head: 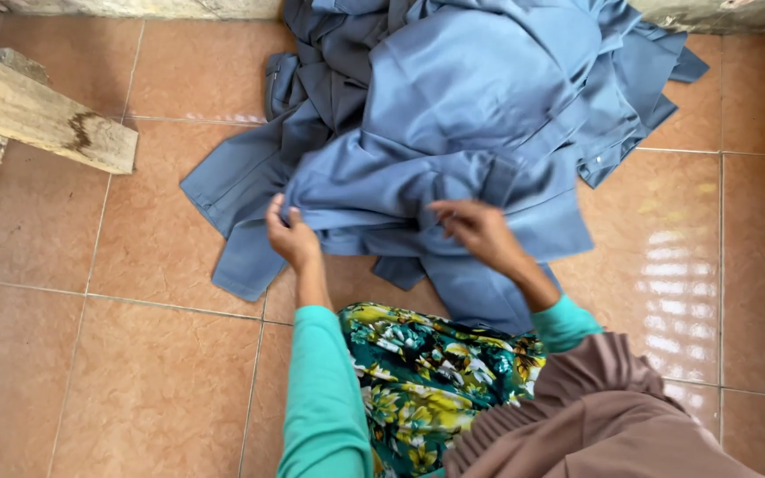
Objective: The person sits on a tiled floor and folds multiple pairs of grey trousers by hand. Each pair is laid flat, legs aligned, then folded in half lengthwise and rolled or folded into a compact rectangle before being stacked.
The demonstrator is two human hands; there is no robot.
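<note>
Two hands grip one blue garment [453, 168]: the left hand [291, 237] pinches its lower hem, the right hand [480, 232] closes on a fold just beside it. That garment tops a heap of blue clothes [338, 53] on the floor [64, 354] against the far wall [135, 7]. Glossy tan tiles shine at the right. One wooden plank [37, 111] juts in from the left edge.
</note>
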